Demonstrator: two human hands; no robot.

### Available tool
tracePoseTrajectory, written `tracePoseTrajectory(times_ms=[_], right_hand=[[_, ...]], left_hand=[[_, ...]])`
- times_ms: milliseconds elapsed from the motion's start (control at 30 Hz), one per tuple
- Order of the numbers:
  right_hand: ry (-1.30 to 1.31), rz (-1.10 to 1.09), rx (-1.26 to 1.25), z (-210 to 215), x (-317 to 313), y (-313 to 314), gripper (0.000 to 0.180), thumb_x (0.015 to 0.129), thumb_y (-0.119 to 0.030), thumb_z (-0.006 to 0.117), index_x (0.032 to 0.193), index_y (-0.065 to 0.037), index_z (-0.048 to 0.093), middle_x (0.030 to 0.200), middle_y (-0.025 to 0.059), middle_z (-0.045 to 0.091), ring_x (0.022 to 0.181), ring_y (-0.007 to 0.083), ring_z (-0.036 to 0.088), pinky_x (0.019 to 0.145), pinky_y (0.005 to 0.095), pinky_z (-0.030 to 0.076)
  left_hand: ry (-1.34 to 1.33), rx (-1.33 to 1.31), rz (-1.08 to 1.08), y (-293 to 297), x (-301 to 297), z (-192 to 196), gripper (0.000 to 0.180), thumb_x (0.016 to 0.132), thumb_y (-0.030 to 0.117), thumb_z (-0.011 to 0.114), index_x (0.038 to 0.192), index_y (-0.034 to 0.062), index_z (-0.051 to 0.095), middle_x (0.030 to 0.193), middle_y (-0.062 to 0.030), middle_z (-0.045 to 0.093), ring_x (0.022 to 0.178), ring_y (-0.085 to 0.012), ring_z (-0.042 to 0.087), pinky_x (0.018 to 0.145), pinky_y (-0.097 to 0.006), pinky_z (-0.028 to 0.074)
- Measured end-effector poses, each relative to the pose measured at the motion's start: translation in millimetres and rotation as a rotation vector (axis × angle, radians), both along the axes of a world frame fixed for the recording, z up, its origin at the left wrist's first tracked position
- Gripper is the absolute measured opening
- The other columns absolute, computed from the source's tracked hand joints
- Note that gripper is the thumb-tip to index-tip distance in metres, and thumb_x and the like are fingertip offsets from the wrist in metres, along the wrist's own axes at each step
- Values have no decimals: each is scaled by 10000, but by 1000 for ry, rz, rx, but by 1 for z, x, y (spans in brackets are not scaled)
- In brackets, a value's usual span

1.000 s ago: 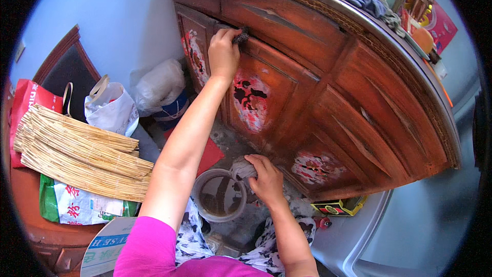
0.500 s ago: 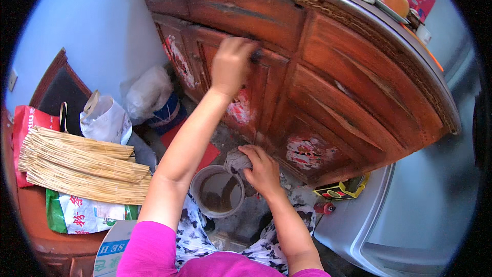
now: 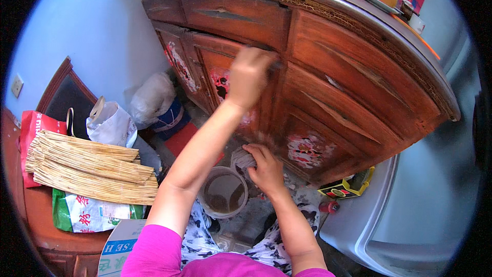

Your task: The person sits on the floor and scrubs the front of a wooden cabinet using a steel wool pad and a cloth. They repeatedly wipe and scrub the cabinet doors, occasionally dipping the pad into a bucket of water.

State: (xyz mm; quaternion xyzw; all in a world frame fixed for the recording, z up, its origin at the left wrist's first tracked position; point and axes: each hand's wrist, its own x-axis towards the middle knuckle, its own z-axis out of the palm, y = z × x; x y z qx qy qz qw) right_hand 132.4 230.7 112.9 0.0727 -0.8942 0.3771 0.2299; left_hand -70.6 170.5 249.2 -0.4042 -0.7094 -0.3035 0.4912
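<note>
My left hand (image 3: 250,78) is raised against the front of a reddish-brown wooden cabinet (image 3: 341,54), near the top of a door with a worn floral patch. Its fingers are closed round a small dark thing (image 3: 274,67), too blurred to name. Lower down, my right hand (image 3: 267,168) grips a grey cloth (image 3: 241,160) at the far rim of a white bucket (image 3: 245,206). Murky brown water (image 3: 223,191) stands in the bucket, between my knees.
Left, a bundle of thin straw-coloured sticks (image 3: 92,169) lies over bags on a brown wooden surface. A blue bucket (image 3: 171,120) with plastic on top stands by the wall. A yellow-and-black box (image 3: 348,184) and a large pale bin (image 3: 382,225) are at right.
My left hand has moved slightly right and down across the cabinet door with the dark thing. My right hand stays by the bucket with the cloth. The whole view has shifted a little.
</note>
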Motion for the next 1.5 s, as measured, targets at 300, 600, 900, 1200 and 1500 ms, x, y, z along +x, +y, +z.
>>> tracePoseTrajectory(times_ms=[300,600,900,1200,1500], right_hand=[[-25,11,2,1,2,3,577,734,-45,705,1294,-169,644,1283,70,651,1140,319,662,913,440,565],[-15,-7,23,-1,-5,-4,572,713,-7,686,1262,-164,667,1252,63,673,1131,308,672,908,425,567],[-18,14,43,-9,-7,-1,599,742,-79,733,1322,-190,630,1282,70,643,1111,332,668,893,454,569],[-35,10,54,-5,-8,-3,569,716,-41,714,1269,-162,661,1235,72,674,1115,320,676,904,435,567],[-51,6,57,-11,-5,9,623,748,-95,758,1345,-199,613,1305,87,630,1138,345,657,898,471,565]], left_hand=[[-208,245,74,-9,-13,-13,450,681,-137,632,1049,86,760,989,-117,663,983,-342,618,874,-439,518],[-129,212,24,4,-7,-8,402,676,-121,630,998,81,758,939,-111,651,962,-349,607,842,-446,521],[-357,378,29,6,-3,-13,423,675,-128,639,1013,95,761,953,-125,655,985,-350,606,856,-445,511],[-213,-54,-132,7,22,-48,420,659,-116,667,1031,62,746,927,-109,619,938,-343,594,831,-427,504],[-195,131,-39,28,30,-17,399,662,-110,659,1020,59,701,978,-140,605,970,-372,590,853,-451,495]])
